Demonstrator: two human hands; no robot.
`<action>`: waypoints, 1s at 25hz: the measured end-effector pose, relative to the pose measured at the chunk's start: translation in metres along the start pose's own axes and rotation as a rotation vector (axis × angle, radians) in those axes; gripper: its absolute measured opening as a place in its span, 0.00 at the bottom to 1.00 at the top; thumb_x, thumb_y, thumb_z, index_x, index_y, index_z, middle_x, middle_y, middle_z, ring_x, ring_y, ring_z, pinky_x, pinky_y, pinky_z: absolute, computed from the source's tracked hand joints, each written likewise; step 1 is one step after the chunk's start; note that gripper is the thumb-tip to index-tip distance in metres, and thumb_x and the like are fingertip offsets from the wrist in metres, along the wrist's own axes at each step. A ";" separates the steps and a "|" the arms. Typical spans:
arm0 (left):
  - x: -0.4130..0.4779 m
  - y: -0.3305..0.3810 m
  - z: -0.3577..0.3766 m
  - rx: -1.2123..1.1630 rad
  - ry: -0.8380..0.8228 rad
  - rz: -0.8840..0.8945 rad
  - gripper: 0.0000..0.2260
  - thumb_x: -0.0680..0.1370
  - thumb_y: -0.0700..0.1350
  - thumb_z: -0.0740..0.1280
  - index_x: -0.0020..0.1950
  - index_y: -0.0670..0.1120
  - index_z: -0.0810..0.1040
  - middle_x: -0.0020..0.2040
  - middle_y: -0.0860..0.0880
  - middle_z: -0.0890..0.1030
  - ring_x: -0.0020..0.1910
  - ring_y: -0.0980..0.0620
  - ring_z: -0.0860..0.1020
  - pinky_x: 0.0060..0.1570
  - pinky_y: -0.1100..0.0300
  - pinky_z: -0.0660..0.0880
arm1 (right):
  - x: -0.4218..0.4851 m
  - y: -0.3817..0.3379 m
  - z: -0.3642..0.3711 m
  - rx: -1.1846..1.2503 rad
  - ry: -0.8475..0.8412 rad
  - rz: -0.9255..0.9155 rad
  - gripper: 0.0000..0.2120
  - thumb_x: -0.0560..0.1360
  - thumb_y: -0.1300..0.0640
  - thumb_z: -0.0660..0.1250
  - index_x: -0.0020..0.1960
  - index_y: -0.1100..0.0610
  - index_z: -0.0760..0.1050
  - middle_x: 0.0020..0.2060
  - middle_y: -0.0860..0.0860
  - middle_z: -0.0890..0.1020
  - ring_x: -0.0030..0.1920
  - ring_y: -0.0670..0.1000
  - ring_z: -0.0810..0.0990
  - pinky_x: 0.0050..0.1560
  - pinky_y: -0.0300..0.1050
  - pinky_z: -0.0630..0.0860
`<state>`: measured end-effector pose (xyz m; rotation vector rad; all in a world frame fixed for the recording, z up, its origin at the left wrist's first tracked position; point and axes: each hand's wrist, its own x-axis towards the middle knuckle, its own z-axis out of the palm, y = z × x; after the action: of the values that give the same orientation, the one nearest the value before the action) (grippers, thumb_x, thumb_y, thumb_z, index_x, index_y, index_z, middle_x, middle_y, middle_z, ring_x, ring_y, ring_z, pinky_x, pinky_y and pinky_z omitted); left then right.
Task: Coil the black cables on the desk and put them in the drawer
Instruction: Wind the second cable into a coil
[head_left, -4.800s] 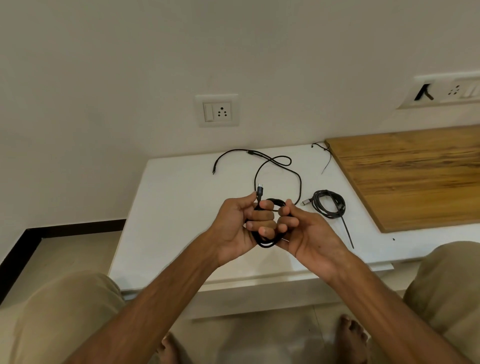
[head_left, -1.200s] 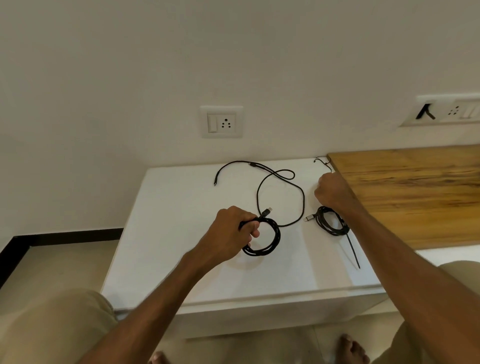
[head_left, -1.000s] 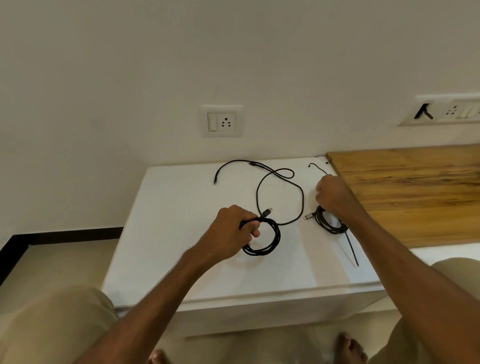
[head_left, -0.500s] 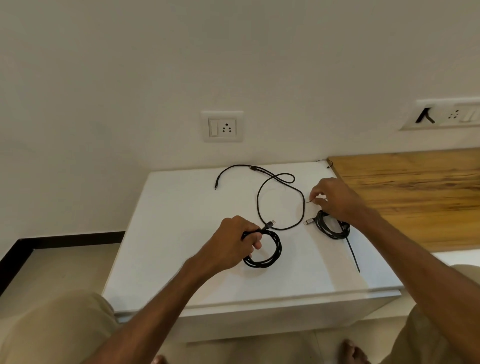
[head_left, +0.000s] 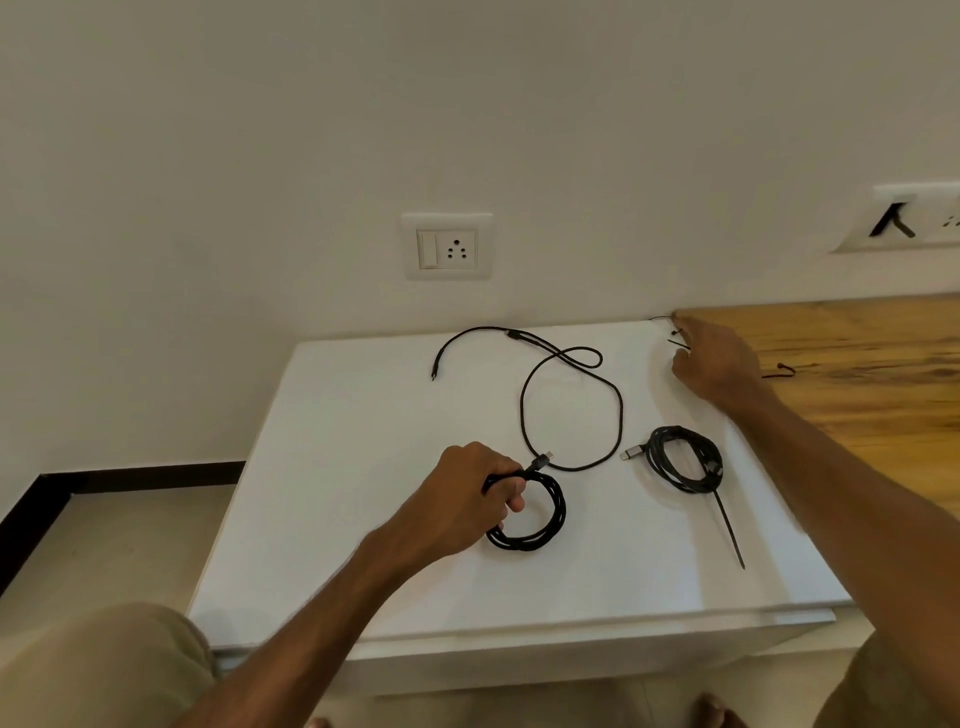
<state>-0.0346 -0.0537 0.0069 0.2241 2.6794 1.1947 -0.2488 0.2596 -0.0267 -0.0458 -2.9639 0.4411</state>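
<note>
On the white desk (head_left: 363, 415), a person's left hand (head_left: 467, 499) curls tightly round a coiled black cable (head_left: 540, 525), likely pinning its loops together, while the right hand (head_left: 717, 364) rests over thin black ties (head_left: 678, 344) by the wall, fingers bent down, grasp unclear; a loose cable (head_left: 571, 410) lies between.

Tan trousers (head_left: 78, 670), possibly shorts; bare feet (head_left: 717, 714).
</note>
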 end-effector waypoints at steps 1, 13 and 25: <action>0.002 -0.001 0.000 0.005 -0.003 0.001 0.14 0.82 0.40 0.62 0.38 0.48 0.79 0.29 0.63 0.79 0.29 0.60 0.79 0.37 0.67 0.78 | 0.007 0.000 0.003 -0.018 -0.019 -0.004 0.29 0.75 0.62 0.62 0.76 0.53 0.69 0.65 0.62 0.79 0.64 0.65 0.78 0.62 0.58 0.75; 0.003 -0.002 -0.003 0.013 0.002 0.009 0.13 0.82 0.39 0.63 0.39 0.49 0.80 0.35 0.56 0.82 0.30 0.58 0.80 0.36 0.69 0.77 | 0.006 -0.001 0.010 -0.097 0.063 0.048 0.11 0.80 0.60 0.62 0.51 0.64 0.82 0.42 0.62 0.84 0.42 0.63 0.82 0.41 0.49 0.78; -0.017 0.010 -0.003 0.007 -0.018 0.036 0.11 0.82 0.41 0.64 0.42 0.50 0.80 0.38 0.54 0.84 0.30 0.62 0.79 0.37 0.69 0.78 | -0.079 -0.028 -0.026 0.142 -0.155 -0.096 0.16 0.77 0.60 0.69 0.31 0.55 0.78 0.23 0.47 0.74 0.25 0.47 0.71 0.29 0.40 0.67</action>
<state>-0.0187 -0.0529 0.0188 0.2843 2.6754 1.1887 -0.1670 0.2362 -0.0052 0.1520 -3.0579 0.6692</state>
